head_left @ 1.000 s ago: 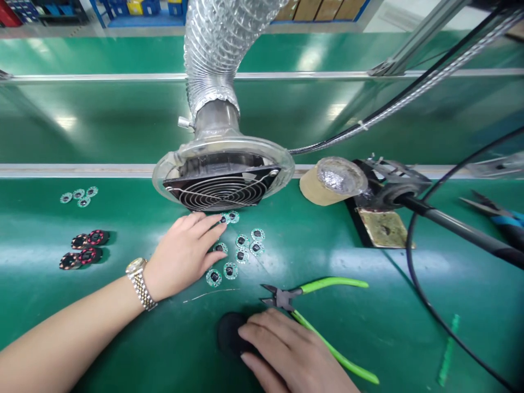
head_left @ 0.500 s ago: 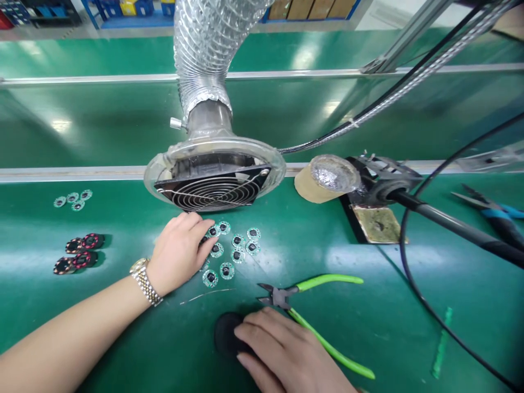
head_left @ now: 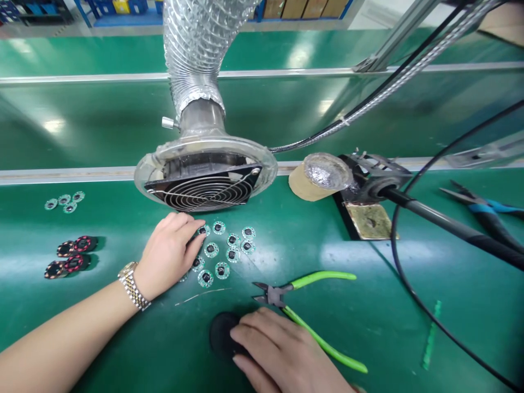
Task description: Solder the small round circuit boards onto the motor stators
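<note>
My left hand (head_left: 170, 252), with a metal watch (head_left: 131, 286) on the wrist, lies over a cluster of several small round circuit boards (head_left: 223, 248) on the green mat. Its fingers are curled, with the fingertips touching the boards at the cluster's left edge; I cannot see whether one is pinched. My right hand (head_left: 282, 352) rests near the bottom edge, fingers together on a flat black round pad (head_left: 220, 333). Green-handled cutters (head_left: 303, 305) lie just right of that hand.
A fume extractor fan (head_left: 204, 174) on a silver flexible duct hangs above the boards. A soldering iron (head_left: 442, 221) sits in its stand (head_left: 368, 188) at right beside a solder spool (head_left: 317, 174). Dark round parts (head_left: 69, 254) and more small boards (head_left: 63, 201) lie at left. Blue-handled pliers (head_left: 487, 210) lie far right.
My left hand has pulled back from the far side of the board cluster toward its left edge, fingers curling in. The right hand stays on the black pad.
</note>
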Available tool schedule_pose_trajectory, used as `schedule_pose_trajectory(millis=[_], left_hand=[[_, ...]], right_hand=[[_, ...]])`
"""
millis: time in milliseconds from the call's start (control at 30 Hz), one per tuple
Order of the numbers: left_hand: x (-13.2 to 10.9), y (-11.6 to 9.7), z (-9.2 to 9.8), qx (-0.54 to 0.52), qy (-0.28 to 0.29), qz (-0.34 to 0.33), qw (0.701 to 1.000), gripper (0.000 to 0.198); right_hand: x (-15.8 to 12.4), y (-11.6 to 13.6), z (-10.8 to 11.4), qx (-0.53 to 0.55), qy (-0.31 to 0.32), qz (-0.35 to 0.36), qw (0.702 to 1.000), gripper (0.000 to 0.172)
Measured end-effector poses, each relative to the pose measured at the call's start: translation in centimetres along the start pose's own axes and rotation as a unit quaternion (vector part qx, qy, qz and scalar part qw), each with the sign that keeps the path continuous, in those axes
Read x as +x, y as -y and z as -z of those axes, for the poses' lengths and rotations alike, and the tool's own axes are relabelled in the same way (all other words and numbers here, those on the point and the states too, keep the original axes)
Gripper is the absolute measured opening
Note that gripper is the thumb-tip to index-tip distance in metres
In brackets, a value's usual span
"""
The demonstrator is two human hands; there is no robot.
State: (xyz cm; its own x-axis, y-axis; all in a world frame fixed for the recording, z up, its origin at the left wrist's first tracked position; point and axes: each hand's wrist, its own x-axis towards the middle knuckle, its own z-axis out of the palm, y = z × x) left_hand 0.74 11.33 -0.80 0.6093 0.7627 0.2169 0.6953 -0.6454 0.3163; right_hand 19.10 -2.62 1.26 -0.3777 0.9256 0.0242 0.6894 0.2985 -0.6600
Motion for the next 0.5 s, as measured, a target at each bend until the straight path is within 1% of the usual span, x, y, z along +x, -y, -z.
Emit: schedule_pose_trajectory(millis=[233,300,433,500], left_hand=[[-0.1,0.5,0.3,-0.008,-0.007,-0.021,1.0,0.022],[-0.1,0.7,0.3,-0.011,-0.018,-0.028,0.999,0.021],[0.0,0.8,0.2,-0.017,-0.045,-0.041,0.998,0.017],[0.0,0.9,0.3,-0.018,-0.067,-0.048,0.996,0.016]], right_hand=[[0.1,0.3,0.6,-0.001,-0.073,0.013,0.997,0.027],[0.2,0.2,0.8,0.011,-0.087,0.014,0.996,0.026],[0.4,-0.1,1.6,0.022,-0.135,0.032,0.99,0.021],[0.5,-0.5,2.2,0.04,-0.161,0.021,0.986,0.017]])
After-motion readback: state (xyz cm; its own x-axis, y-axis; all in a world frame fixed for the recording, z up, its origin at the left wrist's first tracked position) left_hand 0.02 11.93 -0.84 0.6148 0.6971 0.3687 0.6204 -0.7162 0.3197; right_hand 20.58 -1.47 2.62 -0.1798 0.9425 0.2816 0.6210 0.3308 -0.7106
